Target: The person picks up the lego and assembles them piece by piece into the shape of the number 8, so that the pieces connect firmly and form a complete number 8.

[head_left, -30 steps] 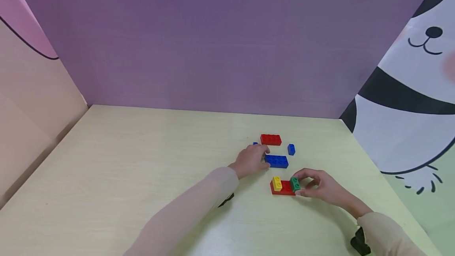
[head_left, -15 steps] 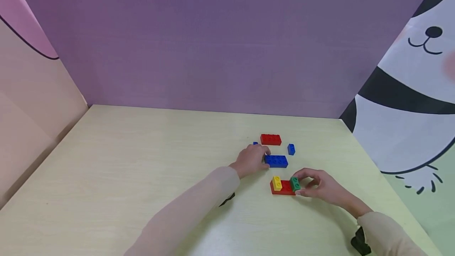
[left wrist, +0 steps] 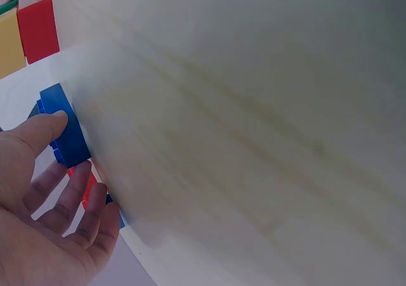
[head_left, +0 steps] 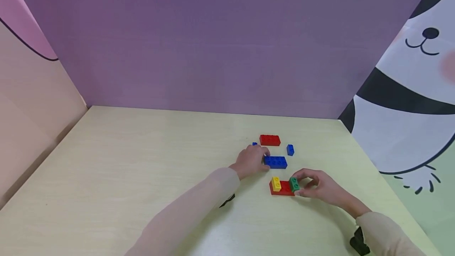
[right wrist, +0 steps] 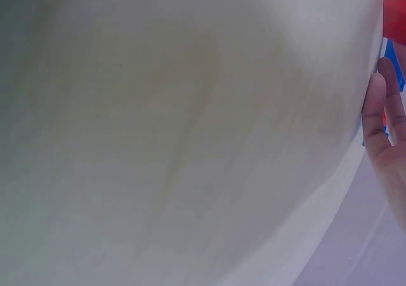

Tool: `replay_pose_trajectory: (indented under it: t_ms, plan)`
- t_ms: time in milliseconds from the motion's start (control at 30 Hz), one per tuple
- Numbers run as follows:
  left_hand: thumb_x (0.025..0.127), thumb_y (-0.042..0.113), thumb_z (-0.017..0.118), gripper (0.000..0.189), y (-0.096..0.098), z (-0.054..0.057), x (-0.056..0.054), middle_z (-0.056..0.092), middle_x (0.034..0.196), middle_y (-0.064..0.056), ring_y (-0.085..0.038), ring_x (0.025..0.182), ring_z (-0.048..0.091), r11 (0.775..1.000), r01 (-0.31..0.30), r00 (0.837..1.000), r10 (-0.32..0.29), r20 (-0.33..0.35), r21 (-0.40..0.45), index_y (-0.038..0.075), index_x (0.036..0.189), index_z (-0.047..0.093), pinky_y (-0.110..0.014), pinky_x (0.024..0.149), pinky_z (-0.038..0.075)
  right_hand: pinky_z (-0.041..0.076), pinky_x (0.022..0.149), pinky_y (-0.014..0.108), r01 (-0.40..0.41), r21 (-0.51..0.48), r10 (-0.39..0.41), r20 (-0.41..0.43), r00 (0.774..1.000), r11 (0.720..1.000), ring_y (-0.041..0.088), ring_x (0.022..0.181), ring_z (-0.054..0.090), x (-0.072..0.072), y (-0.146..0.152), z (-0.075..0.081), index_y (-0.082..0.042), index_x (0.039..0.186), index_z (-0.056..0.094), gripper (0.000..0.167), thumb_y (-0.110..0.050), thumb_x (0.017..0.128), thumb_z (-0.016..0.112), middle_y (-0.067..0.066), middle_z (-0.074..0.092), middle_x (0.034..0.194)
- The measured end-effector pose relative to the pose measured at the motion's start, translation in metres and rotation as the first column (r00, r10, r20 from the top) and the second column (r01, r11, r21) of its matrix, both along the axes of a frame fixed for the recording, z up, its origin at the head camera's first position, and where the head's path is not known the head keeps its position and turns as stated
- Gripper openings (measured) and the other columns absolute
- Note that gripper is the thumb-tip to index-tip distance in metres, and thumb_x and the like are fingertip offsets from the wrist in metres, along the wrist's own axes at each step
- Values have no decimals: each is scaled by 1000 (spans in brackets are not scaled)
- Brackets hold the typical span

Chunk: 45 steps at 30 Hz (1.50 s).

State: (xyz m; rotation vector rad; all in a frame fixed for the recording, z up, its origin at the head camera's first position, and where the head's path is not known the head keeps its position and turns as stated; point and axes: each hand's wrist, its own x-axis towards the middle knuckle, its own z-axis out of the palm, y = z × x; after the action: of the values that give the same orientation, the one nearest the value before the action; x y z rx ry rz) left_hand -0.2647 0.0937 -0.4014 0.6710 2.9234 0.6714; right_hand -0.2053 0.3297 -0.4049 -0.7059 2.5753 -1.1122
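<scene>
In the head view my left hand grips the left end of a long blue toy brick lying on the table. The left wrist view shows the thumb against that brick's side and fingertips at its end. Nearer to me is a red brick carrying a small yellow brick on its left end and a small green brick on its right. My right hand pinches the green brick's end of this stack between thumb and fingers. The right wrist view catches only part of that hand.
Behind the left hand lies another red brick. A small blue brick sits to its right, and a further blue piece is mostly hidden by the left hand. The pale table meets a purple wall at the back.
Both hands and the bricks stay put on the table. The whole head view has shifted very slightly.
</scene>
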Motion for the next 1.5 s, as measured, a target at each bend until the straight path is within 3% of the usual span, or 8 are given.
replay_pose_trajectory:
  t_ms: [433,733,1100,1500]
  plan:
    - [77,35,71,38,-5,0,0,60,93,6,-9,86,48,999,24,1000,-24,14,29,22,111,61,-23,76,45,51,72,26,-5,-11,5,-7,1000,1000,-1,94,53,0,0,0,-12,111,57,33,-18,81,69,0,61,105]
    - [77,37,71,37,-7,-2,0,61,97,7,-9,89,49,997,60,998,-58,-26,56,23,110,61,-21,74,45,51,72,25,-22,-18,22,-8,1000,1000,-2,94,53,1,0,1,-9,111,57,32,-17,82,68,9,61,106]
    - [78,39,70,36,-11,4,9,61,100,9,-8,91,48,991,77,994,-67,-88,110,25,110,59,-20,72,43,51,72,26,-11,-7,11,-9,1000,1000,0,94,54,-1,1,-2,-12,111,57,33,-19,81,69,-1,61,104]
    - [78,39,69,37,-16,0,20,60,100,8,-8,91,48,982,115,987,-97,-125,149,25,111,59,-20,71,42,51,72,25,-10,-3,10,-14,1000,1000,-2,94,53,1,0,0,-11,112,57,33,-17,81,68,4,62,104]
